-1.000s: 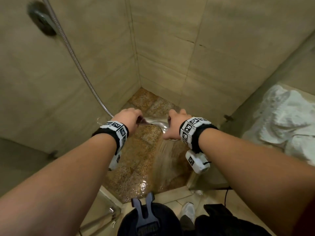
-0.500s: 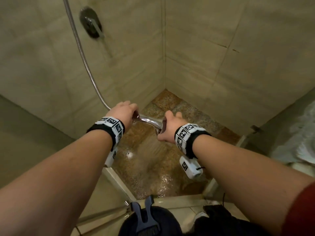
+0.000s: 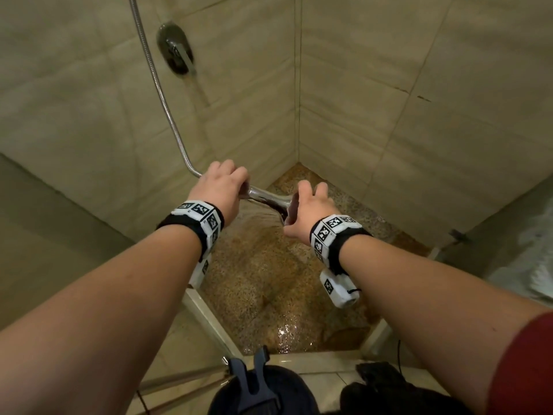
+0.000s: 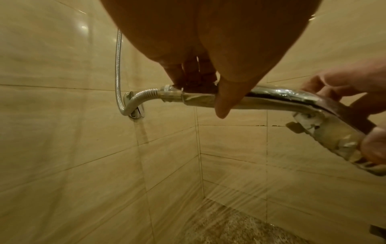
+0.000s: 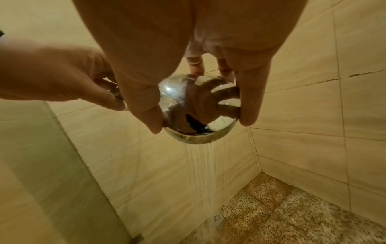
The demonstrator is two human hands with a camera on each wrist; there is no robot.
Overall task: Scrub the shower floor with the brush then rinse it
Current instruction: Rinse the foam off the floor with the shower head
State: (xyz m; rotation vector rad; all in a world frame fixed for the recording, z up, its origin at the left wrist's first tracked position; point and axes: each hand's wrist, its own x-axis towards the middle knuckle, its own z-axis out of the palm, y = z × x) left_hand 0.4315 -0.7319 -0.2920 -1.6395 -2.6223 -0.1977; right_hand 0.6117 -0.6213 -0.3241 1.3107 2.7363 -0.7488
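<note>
A chrome hand shower [image 3: 266,196] [image 4: 269,97] is held level over the speckled brown shower floor [image 3: 269,283] [image 5: 292,214]. My left hand [image 3: 220,187] [image 4: 208,79] grips its handle near the hose joint. My right hand [image 3: 305,209] [image 5: 200,92] grips the round shower head [image 5: 198,112] by its rim. Water streams down from the head onto the wet floor. No brush is in view.
The metal hose [image 3: 155,82] [image 4: 118,69] runs up the left tiled wall past a chrome wall valve [image 3: 175,52]. A floor drain [image 5: 217,217] lies under the spray. A glass panel stands at left, and a raised threshold [image 3: 299,359] edges the floor nearest me.
Both hands and the shower have shifted right and farther into the stall, and my view has swung left, so the valve now sits near the top centre. The grips are unchanged.
</note>
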